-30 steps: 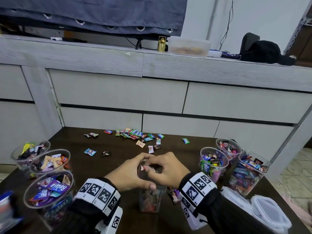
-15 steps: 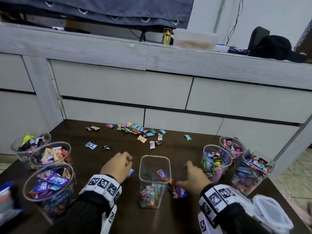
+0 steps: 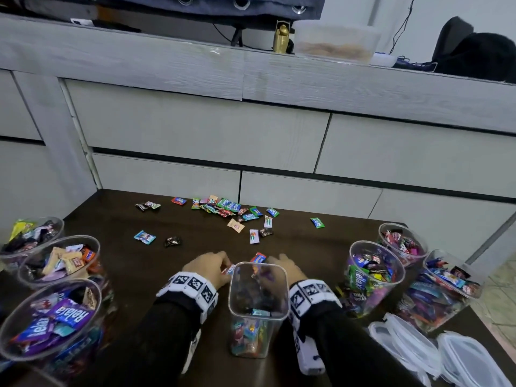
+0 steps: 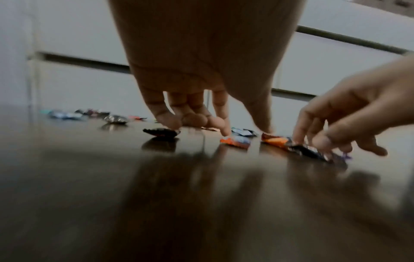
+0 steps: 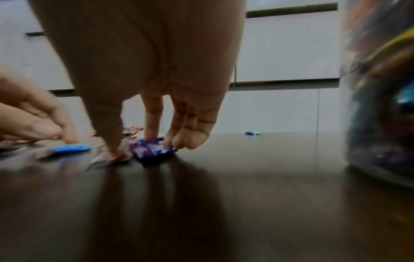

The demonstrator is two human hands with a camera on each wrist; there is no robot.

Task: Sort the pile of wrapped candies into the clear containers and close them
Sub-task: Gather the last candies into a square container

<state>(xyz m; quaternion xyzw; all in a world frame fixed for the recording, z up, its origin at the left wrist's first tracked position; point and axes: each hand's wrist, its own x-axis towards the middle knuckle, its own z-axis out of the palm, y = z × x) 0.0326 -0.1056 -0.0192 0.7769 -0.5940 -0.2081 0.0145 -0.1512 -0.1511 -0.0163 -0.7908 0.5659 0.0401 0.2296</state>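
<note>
Seven open containers (image 3: 258, 297) of candies (image 3: 245, 335)

— Classification of premises?

— Domestic room, a home. A long pale wood-grain cabinet (image 3: 251, 129) with flat drawer fronts runs along the wall; a dark wooden desk (image 3: 195, 241) stands against it.

— Supporting evidence?

— On the cabinet top: a gold ornament (image 3: 282, 38), a lidded food tub (image 3: 335, 41), a black cap (image 3: 474, 55). Grey fabric with eyelets (image 3: 195, 4) hangs above. Tiled floor (image 3: 499, 297) at right.

"Relaxa" is printed on purple candy wrappers (image 3: 73, 317) and on a green wrapper (image 3: 358, 280) in the containers.
</note>
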